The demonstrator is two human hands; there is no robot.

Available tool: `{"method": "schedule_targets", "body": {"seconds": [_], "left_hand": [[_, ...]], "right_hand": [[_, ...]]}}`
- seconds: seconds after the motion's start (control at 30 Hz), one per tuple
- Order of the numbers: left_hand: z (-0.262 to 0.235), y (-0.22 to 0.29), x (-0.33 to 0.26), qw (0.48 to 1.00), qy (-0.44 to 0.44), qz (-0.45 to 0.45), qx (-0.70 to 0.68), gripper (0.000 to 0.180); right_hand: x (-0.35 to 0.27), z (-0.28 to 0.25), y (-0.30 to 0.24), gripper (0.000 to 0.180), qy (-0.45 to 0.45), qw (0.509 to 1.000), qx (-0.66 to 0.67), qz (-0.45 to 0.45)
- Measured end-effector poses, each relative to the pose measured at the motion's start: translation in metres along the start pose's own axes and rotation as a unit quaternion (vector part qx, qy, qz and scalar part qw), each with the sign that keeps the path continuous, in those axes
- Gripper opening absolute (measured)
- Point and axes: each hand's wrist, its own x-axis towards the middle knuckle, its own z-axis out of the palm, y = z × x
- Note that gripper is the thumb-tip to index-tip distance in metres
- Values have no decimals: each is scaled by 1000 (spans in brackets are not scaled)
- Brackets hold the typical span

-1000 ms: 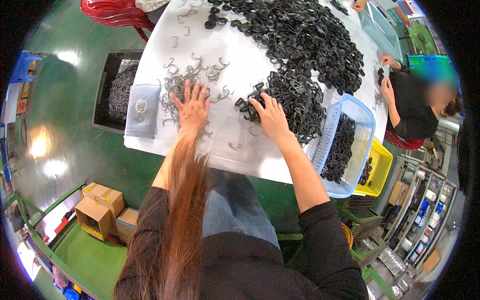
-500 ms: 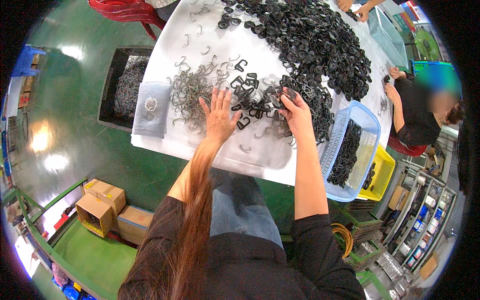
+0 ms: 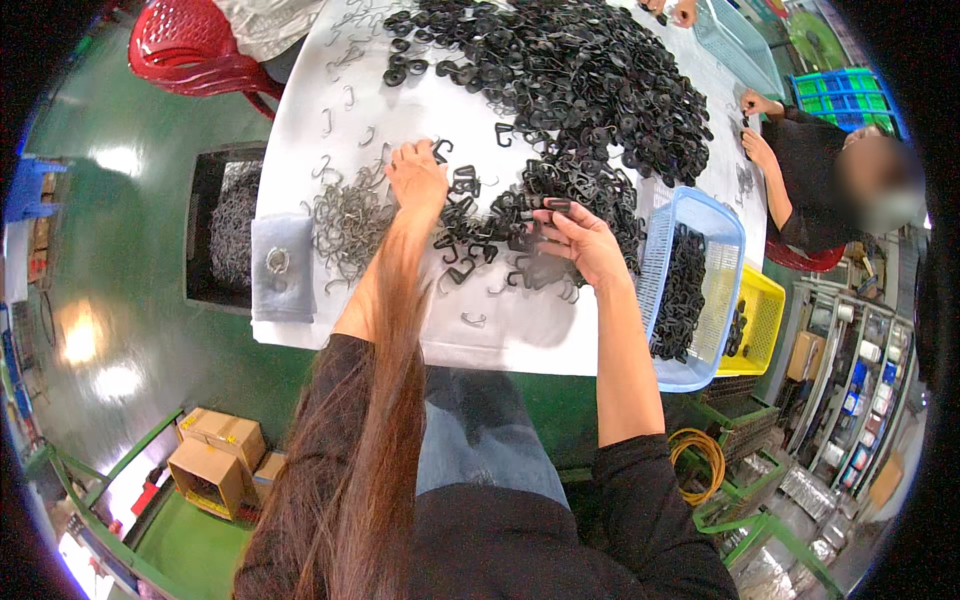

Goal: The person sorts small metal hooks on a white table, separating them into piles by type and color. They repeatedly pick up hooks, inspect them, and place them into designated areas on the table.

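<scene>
Two hands sorting black clips from wire hooks on a white table.

Head view: left hand lies spread, palm down, on loose black clips beside the wire hooks, apparently raking them apart. Right hand pinches one clip at the edge of the big pile, likely to drop it in the blue basket, which holds sorted clips; the yellow bin holds a few.
</scene>
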Motion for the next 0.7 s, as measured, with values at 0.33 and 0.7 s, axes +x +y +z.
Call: {"method": "schedule_targets", "body": {"seconds": [0.33,0.7], "left_hand": [[-51,-15,-1,808,-264,-55,-524,20],[-29,8,0,937,-200,-70,-277,31]], "right_hand": [[29,0,4,32,81,990,-116,9],[167,87,-16,57,284,712,-640,-51]]}}
